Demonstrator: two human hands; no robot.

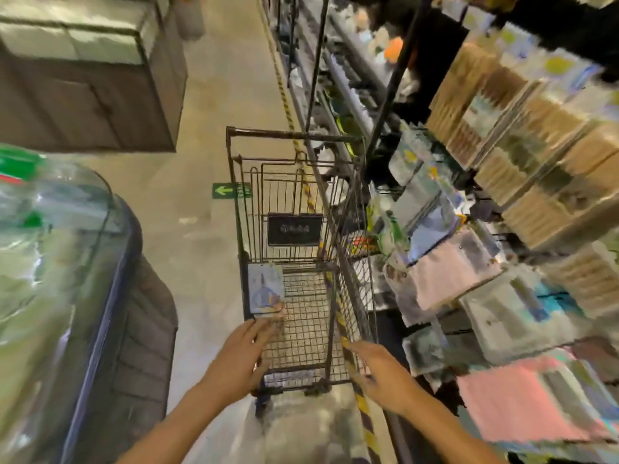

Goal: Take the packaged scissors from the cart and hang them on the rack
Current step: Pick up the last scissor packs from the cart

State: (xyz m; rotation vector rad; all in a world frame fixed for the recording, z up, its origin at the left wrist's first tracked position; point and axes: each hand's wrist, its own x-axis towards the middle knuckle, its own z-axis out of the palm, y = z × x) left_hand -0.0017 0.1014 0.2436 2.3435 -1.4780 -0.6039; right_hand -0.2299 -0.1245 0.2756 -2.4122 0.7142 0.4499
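A wire shopping cart (335, 329) stands in the aisle below me. In its left near corner lies a pale blue packaged scissors card (265, 289). My left hand (246, 349) reaches into the cart with fingers apart, its fingertips at the lower edge of the package; whether it grips the card is unclear. My right hand (382, 370) hovers at the cart's right rim, fingers spread and holding nothing. The rack (445, 262) with hanging packets rises on the right, next to the cart.
A glass-topped freezer cabinet (60, 279) fills the left side. Boxes (542, 155) are stacked on the rack's upper right shelves. Yellow-black floor tape (365, 410) runs under the cart along the rack. A green arrow sign (231, 190) lies on the floor.
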